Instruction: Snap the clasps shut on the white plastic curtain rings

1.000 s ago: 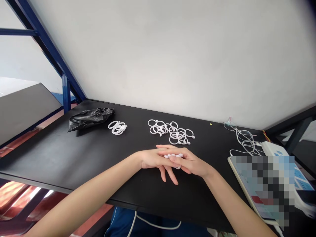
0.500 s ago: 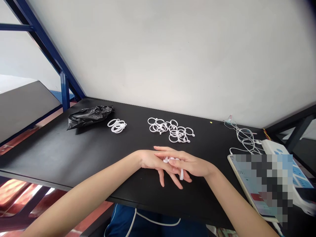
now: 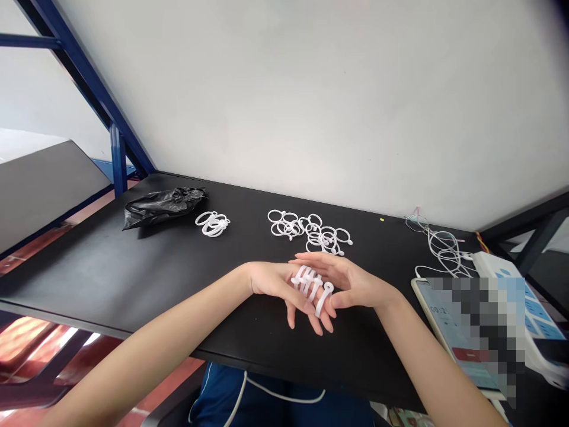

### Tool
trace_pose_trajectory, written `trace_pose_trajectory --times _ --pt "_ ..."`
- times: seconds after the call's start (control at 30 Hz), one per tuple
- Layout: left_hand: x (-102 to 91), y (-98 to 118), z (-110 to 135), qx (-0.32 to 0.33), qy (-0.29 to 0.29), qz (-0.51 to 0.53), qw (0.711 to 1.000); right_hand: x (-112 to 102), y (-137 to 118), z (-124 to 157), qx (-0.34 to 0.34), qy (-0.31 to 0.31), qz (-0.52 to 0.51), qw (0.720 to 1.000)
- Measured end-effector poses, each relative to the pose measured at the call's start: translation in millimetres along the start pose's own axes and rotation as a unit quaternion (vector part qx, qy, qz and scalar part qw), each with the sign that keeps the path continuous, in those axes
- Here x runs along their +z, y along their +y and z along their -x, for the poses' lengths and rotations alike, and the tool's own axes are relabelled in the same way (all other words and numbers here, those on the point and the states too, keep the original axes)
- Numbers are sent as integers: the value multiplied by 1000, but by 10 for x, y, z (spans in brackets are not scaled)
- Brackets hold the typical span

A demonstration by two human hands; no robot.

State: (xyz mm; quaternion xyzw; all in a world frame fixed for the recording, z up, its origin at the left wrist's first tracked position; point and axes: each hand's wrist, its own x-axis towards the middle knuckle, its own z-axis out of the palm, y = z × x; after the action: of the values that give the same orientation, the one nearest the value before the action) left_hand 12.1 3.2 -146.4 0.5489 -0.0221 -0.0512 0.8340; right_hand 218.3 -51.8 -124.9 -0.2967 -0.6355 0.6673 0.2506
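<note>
My left hand (image 3: pixel 284 286) is turned partly palm up over the desk, holding a row of several white plastic curtain rings (image 3: pixel 306 281) across its fingers. One more curtain ring (image 3: pixel 324 299) sits apart from that row, near the fingertips. Whether the fingers pass through the rings, I cannot tell. Close by on the right, my right hand (image 3: pixel 355 283) curves around the left one with its fingers stretched out and its thumb beside the separate ring. Behind the hands lies a loose spread of curtain rings (image 3: pixel 290 228), and a smaller pile of rings (image 3: pixel 214 225) is farther left.
A crumpled black plastic bag (image 3: pixel 164 206) lies at the desk's back left. On the right are a phone (image 3: pixel 444 320), tangled white cables (image 3: pixel 444 252) and a white power strip (image 3: pixel 493 264). The wall (image 3: pixel 311 107) rises behind the black desk (image 3: pixel 146 261).
My right hand has lifted slightly back from the left hand, and its thumb has moved right, uncovering the rings held there. Both ring piles lie as before; the view has shifted slightly.
</note>
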Motion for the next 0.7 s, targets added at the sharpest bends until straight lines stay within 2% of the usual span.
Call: trace_pose_trajectory --times 0.13,0.23,0.43,0.6,0.7 --pt "28 -8 -2 43 122 -4 992 108 41 -51 37 42 -16 998" --pt "28 -18 -13 35 152 -5 988 162 35 -77 46 85 -11 995" --pt "15 -26 -40 6 101 0 995 154 3 -55 75 69 -24 994" --pt "-19 12 15 11 58 5 998 35 -8 -13 11 40 -2 999" --pt "-42 56 76 -2 11 -1 1000 -28 1 -11 -8 74 19 997"
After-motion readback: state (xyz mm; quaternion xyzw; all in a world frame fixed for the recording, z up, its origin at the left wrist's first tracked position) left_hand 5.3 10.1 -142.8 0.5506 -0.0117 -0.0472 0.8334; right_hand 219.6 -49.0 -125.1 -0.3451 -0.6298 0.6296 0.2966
